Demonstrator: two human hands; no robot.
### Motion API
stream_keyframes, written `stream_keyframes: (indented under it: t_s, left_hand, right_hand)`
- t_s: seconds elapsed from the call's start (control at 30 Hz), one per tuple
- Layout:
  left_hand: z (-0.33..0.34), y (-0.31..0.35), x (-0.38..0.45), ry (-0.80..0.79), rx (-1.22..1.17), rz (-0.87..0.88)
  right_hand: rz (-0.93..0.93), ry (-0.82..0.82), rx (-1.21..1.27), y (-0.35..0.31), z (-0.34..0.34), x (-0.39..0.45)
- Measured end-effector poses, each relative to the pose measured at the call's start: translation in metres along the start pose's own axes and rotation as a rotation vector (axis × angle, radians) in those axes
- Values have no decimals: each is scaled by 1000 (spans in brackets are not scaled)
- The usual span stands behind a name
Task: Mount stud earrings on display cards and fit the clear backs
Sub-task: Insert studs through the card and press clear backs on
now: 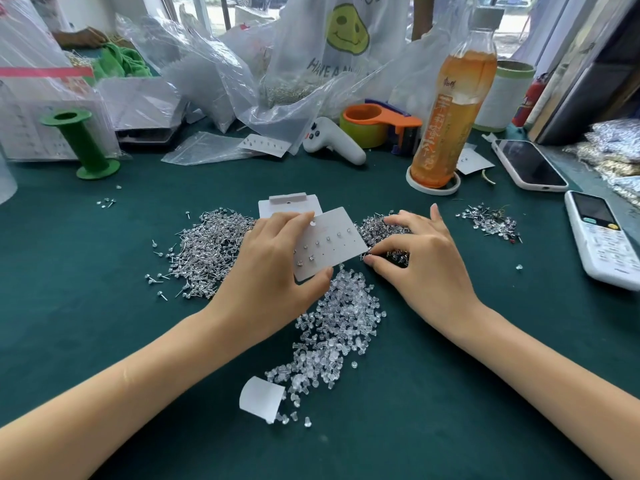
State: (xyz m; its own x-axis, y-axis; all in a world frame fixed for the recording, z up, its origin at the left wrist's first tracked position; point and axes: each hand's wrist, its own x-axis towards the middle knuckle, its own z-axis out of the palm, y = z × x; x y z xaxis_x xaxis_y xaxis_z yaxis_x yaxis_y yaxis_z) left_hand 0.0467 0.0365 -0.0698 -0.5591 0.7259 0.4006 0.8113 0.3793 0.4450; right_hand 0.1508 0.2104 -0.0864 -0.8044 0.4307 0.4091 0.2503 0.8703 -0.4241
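Observation:
My left hand (273, 268) grips a white display card (332, 244), thumb under its near corner and fingers over its far edge; several studs sit in a row on it. A stack of blank cards (287, 204) lies just behind. My right hand (419, 258) reaches into a small pile of stud earrings (377, 228) beside the card, thumb and forefinger pinched together at the studs; whether a stud is between them I cannot tell. A larger stud pile (207, 251) lies left of my left hand. Clear backs (332, 337) are heaped between my forearms.
A curled white paper (259, 398) lies at the near end of the backs. A third stud scatter (491, 221), a remote (604, 237), a phone (530, 164), a tea bottle (450, 109), a tape dispenser (377, 124), a green spool (81, 143) and plastic bags (214, 71) ring the green mat.

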Motion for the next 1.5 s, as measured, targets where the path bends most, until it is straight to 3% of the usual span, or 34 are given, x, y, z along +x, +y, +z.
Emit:
stream_keyframes:
  t_s: [0.77, 1.03, 1.3, 1.5]
  left_hand:
    - [1, -1, -1, -63, 7, -10]
    - [-2, 1, -2, -80, -55, -4]
    - [-1, 5, -6, -139, -101, 93]
    - [-2, 11, -9, -146, -141, 175]
  right_hand:
    - [-75, 4, 103, 3, -10, -17]
    - [8, 170, 285, -5, -33, -24]
    - [-140, 22, 350, -21, -37, -31]
    - [-187, 14, 365, -27, -31, -34]
